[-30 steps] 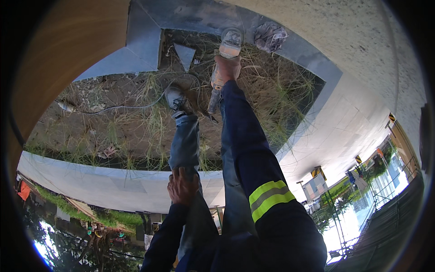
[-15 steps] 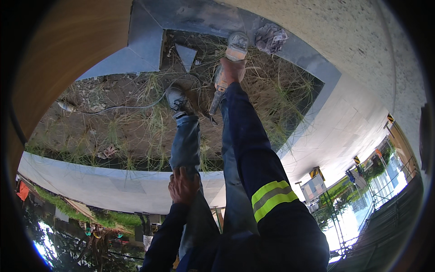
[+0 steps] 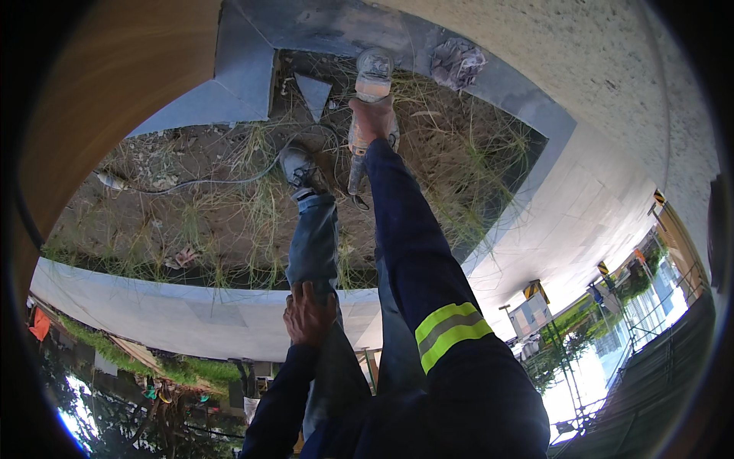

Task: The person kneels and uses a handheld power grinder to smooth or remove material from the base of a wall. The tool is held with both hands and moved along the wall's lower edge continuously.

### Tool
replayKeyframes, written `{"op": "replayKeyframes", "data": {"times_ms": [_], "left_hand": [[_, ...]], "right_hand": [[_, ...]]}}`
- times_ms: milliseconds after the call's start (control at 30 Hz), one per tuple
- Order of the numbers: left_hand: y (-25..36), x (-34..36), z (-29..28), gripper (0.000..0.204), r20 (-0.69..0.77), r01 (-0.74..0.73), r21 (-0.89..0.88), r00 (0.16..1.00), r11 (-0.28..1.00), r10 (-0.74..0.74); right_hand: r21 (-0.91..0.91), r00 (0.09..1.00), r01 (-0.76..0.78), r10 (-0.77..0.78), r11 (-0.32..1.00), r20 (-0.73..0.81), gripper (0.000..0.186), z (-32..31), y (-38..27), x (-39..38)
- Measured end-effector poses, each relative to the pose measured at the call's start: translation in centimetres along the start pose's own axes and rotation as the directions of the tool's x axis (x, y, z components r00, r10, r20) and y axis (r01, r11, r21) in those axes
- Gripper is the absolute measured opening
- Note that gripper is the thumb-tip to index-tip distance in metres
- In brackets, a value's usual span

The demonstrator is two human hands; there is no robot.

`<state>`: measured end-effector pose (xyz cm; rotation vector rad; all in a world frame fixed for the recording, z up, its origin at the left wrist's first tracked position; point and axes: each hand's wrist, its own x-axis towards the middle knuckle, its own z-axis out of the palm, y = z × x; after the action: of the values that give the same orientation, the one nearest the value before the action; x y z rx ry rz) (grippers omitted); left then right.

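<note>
My right hand (image 3: 372, 119) is wrapped round the body of a dusty orange-and-grey angle grinder (image 3: 371, 90). The tool's rounded head (image 3: 375, 64) lies against the far grey stone border (image 3: 329, 30); the disc's underside is hidden. Its tail points back toward me, with a cable leaving it. My left hand (image 3: 310, 315) rests with fingers laid over the knee of my left jeans leg (image 3: 312, 245) and holds nothing. My left shoe (image 3: 298, 165) stands in the planting bed, left of the grinder's tail.
A crumpled grey cloth (image 3: 457, 64) lies on the border right of the grinder. The soil bed (image 3: 222, 210) holds grass tufts, a loose triangular slab (image 3: 313, 95) and a trailing cable (image 3: 222, 180). A pale ledge (image 3: 191, 306) runs along the near side; a curved brown wall rises left.
My right hand has slid the grinder leftward along the far stone border, the forearm swinging left with it. My left hand stays on the knee.
</note>
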<state>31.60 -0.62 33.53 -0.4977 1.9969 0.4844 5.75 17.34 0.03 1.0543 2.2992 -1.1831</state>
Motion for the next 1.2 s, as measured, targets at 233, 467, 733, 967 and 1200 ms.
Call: {"op": "replayKeyframes", "data": {"times_ms": [233,467,733,967,1200], "left_hand": [[-0.6,-0.4,0.9,0.051,-0.061,-0.026,-0.006,0.998,1.000,0.026],[-1.1,-0.4,1.0,0.060,-0.038,-0.003,0.027,0.999,1.000,0.004],[-0.6,-0.4,0.4,0.052,-0.022,0.006,0.005,1.000,1.000,-0.005],[0.0,-0.3,0.1,0.052,-0.024,0.015,-0.007,1.000,1.000,-0.015],[-0.7,-0.4,-0.1,0.055,-0.029,-0.003,0.025,1.000,1.000,0.004]], "right_hand": [[-0.014,0.991,-0.085,0.083,0.996,-0.106,0.078,-4.8,3.3,1.7],[-0.060,1.000,-0.010,0.011,0.998,0.004,0.076,-0.4,-0.1,-1.4],[0.054,0.999,-0.035,0.035,0.998,0.000,0.070,-0.5,-0.3,-0.3],[0.010,0.984,-0.124,0.125,0.992,-0.124,0.075,-5.2,2.9,3.5],[-0.098,1.000,-0.006,0.006,0.995,0.004,0.072,0.3,-2.0,0.7]]}}
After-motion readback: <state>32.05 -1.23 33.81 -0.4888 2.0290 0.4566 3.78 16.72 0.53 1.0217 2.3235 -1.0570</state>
